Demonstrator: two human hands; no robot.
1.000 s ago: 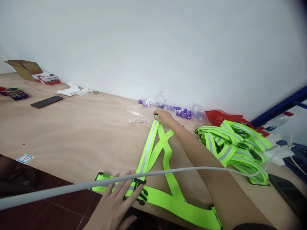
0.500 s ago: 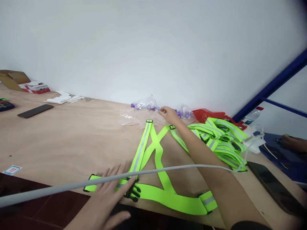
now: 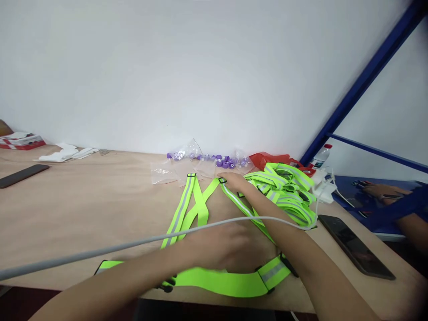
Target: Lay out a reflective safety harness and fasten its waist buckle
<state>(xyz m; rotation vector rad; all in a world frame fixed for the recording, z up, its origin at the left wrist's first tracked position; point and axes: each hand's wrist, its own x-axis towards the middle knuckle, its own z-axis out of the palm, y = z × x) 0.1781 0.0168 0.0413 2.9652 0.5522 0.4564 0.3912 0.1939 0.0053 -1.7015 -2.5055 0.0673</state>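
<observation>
A neon-green reflective strap vest (image 3: 197, 209) lies spread flat on the wooden table (image 3: 83, 209), its straps crossing and its belt (image 3: 227, 283) along the near edge. My right hand (image 3: 236, 182) reaches across to the far end of the right shoulder strap, fingertips pinched on it by the black slider. My left hand (image 3: 227, 247), motion-blurred, lies over the lower straps just above the belt, and its grip is unclear. A grey cable (image 3: 100, 252) runs across in front of both arms.
A pile of similar green vests (image 3: 287, 191) lies to the right, with a red bag (image 3: 270, 159) behind. Purple caps (image 3: 224, 161) and clear bags (image 3: 162, 171) line the wall. Phones lie at right (image 3: 356, 247) and far left (image 3: 22, 174). Another person's hand (image 3: 381, 191) works at far right.
My left hand slid right from the buckle to the middle of the straps. My right hand drew back from the purple caps to the right strap's end. The view turned right.
</observation>
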